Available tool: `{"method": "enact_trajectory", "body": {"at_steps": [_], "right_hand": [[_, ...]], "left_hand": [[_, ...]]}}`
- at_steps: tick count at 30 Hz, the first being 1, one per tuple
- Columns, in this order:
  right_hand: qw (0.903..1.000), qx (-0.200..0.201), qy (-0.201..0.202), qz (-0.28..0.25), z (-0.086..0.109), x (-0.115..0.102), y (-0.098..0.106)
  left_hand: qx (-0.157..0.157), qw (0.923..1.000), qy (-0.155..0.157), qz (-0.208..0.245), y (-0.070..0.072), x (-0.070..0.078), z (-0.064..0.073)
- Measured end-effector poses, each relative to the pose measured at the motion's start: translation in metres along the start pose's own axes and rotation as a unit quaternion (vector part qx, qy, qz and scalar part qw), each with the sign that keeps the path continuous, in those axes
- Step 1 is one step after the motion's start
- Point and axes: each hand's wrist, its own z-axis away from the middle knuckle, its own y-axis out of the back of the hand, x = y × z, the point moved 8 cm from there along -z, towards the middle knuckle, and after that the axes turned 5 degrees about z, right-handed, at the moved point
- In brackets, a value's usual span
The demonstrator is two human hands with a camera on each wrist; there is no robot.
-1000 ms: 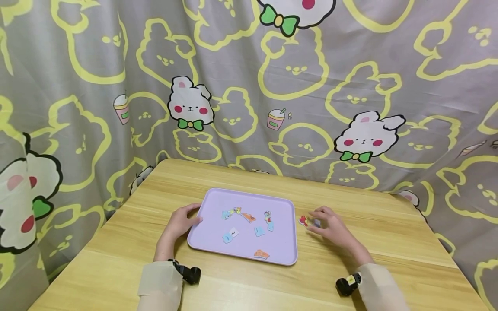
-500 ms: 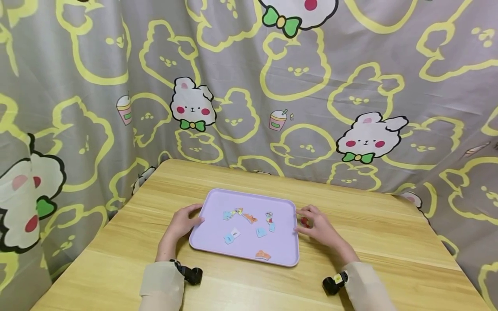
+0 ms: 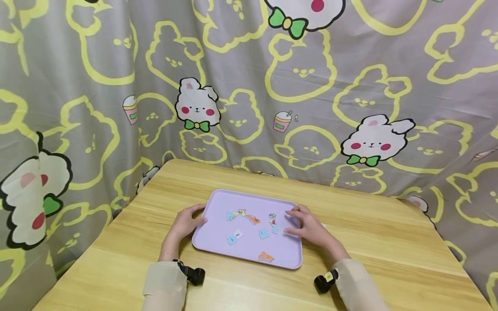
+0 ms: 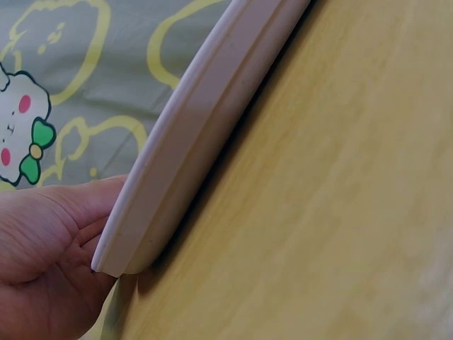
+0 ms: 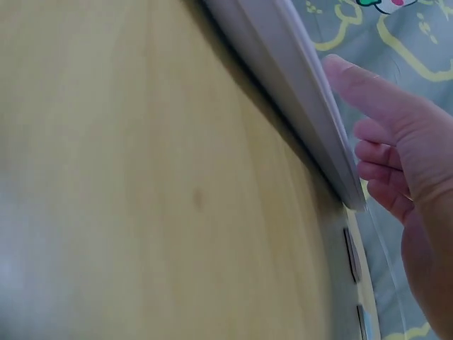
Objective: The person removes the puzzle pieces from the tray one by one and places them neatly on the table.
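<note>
A lilac tray (image 3: 245, 198) lies on the wooden table with several small puzzle pieces on it. My left hand (image 3: 184, 221) grips the tray's left side, thumb at the rim; the left wrist view shows the thumb (image 4: 95, 198) against the tray edge (image 4: 177, 134). Over the right rim hovers my right hand (image 3: 309, 224), thumb and fingers spread apart near a blue-and-red piece (image 3: 273, 223). A curved row of joined pieces (image 3: 242, 214) lies at upper left on the tray. Lower down are a blue-and-white piece (image 3: 235, 236), a blue piece (image 3: 264, 233) and an orange piece (image 3: 266, 256).
In the right wrist view, flat pieces (image 5: 352, 253) lie on the table beside the tray, mostly hidden by my hand in the head view. Patterned grey curtains (image 3: 241, 142) hang close behind the wooden table (image 3: 249, 285) and along its sides.
My right hand has moved left, from the red piece on the table beside the tray to above the tray's right rim. The left hand keeps its hold on the tray.
</note>
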Motion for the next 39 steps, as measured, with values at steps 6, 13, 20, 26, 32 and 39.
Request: {"method": "enact_trajectory", "body": {"at_steps": [6, 13, 20, 26, 32, 39], "right_hand": [[0.9996, -0.018, 0.01, 0.018, -0.009, -0.007, -0.008], [0.9974, -0.066, 0.017, 0.025, -0.019, -0.012, -0.019], [0.9951, -0.09, 0.025, 0.032, -0.028, -0.015, -0.026], [0.9926, -0.108, 0.038, 0.039, -0.032, -0.019, -0.029], [0.991, -0.12, 0.045, 0.037, -0.033, -0.022, -0.029], [0.9912, -0.121, 0.042, 0.034, -0.034, -0.024, -0.029]], "left_hand": [[0.001, 1.0, 0.002, 0.009, 0.001, -0.001, 0.0], [0.01, 0.9999, -0.008, 0.011, 0.003, 0.004, 0.003], [0.005, 0.9999, 0.001, 0.009, 0.002, 0.0, 0.0], [0.009, 0.9999, 0.001, 0.012, 0.001, -0.001, -0.001], [0.01, 0.9998, 0.004, 0.017, 0.001, -0.001, -0.001], [0.005, 0.9997, 0.01, 0.021, 0.0, -0.004, -0.002]]}}
